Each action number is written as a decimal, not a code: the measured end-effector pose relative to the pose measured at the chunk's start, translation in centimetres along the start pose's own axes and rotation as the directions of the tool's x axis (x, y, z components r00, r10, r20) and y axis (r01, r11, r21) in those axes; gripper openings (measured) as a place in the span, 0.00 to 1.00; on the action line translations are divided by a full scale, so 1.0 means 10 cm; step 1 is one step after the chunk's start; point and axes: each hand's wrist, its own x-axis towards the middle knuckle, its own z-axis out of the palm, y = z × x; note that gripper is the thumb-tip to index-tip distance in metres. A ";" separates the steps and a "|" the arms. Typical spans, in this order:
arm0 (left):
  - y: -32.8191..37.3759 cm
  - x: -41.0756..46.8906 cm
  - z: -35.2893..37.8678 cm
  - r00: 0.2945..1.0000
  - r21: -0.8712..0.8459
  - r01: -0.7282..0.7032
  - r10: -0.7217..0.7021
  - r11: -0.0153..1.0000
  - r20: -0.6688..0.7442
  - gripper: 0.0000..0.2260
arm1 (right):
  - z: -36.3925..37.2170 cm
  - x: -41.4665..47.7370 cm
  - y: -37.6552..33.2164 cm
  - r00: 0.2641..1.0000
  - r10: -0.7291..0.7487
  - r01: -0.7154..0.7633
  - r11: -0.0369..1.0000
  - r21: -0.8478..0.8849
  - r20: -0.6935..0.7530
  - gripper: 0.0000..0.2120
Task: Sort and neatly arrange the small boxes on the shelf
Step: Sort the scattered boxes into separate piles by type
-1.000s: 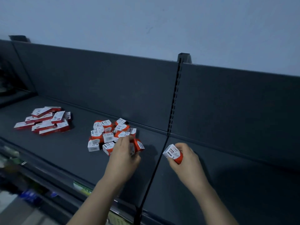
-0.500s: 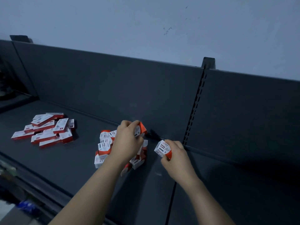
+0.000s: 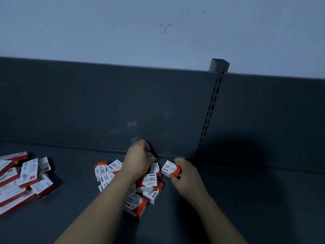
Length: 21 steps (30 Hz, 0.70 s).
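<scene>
Fingers (image 3: pixel 174 177) of the right hand (image 3: pixel 187 175) are pinching a small red-and-white paper-clip box (image 3: pixel 170 169), with the thumb lying along its upper right edge and the other fingers curling under its lower corner. That box is sitting low over the dark shelf (image 3: pixel 70 217), near the back and just to the right of the heap of paper-clip boxes (image 3: pixel 148 184). Whether it is touching the shelf is not clear.

The left hand (image 3: pixel 139 160) is reaching over the far side of the heap with its fingers curling tightly around a blurred box (image 3: pixel 151 154). Only a speckled pale face and a dark edge of it are showing between the knuckles, close to where the shelf is meeting the back panel (image 3: pixel 105 103). The left forearm is crossing over the heap and hiding part of it.

The heap is lying jumbled, with its boxes tilting and overlapping at different angles, several showing "PAPER CLIPS" print. Well apart from it, at the left edge of the view, a second pile of flatter boxes (image 3: pixel 22 180) is lying loosely stacked, also red and white.

A slotted upright (image 3: pixel 210 111) is dividing the back panel to the right of both hands, and a pale wall (image 3: pixel 158 23) is rising above it.
</scene>
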 end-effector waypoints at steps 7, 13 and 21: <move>-0.07 -0.03 -0.06 0.995 0.085 -0.101 0.100 0.991 0.010 0.09 | 0.06 -0.10 -0.08 0.999 0.033 -0.033 0.999 0.006 -0.030 0.15; 0.03 -0.27 -0.03 0.958 0.145 -0.273 0.282 0.951 -0.046 0.12 | -0.11 -0.28 -0.12 0.996 -0.035 0.025 0.992 -0.122 -0.082 0.19; 0.52 -0.65 0.24 0.874 0.085 -0.481 0.485 0.873 -0.032 0.13 | -0.59 -0.77 0.13 0.970 -0.025 -0.041 0.964 -0.262 -0.242 0.23</move>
